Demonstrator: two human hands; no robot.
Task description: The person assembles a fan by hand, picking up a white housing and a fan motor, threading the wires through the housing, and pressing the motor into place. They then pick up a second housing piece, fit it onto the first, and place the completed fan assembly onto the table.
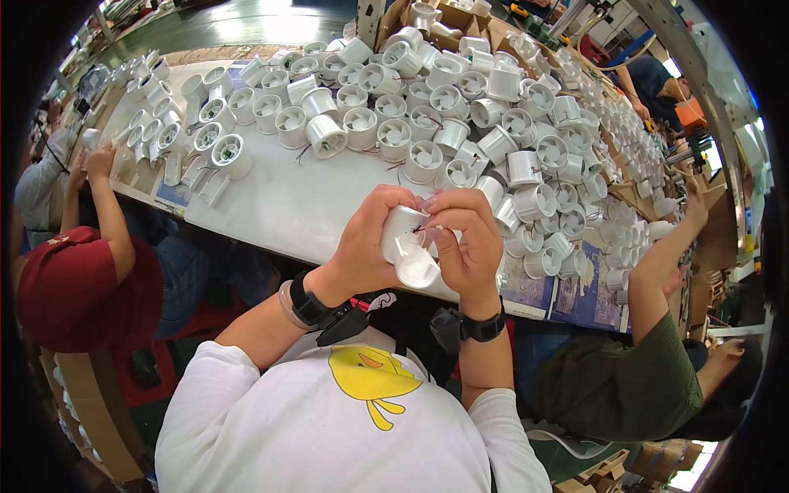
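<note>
My left hand (362, 240) is closed around a white plastic fan housing (398, 228), with a rounded, scoop-like end pointing down toward me. I hold it above the front edge of the table. At its right side my right hand (470, 246) has thumb and fingertips pinched together close to the opening. A short dark wire shows between the fingertips and the housing. What exactly the right fingers grip is too small to make out. Beyond my hands stand many white cylindrical fan units (424, 158), some with thin wires trailing out.
The white tabletop (283, 193) lies in front of me, with more cylindrical units showing green circuit boards (228, 149) at left. Co-workers sit on both sides: one in a red top (86, 279), one in a dark green shirt (629, 374). Cardboard boxes (493, 33) stand behind the pile.
</note>
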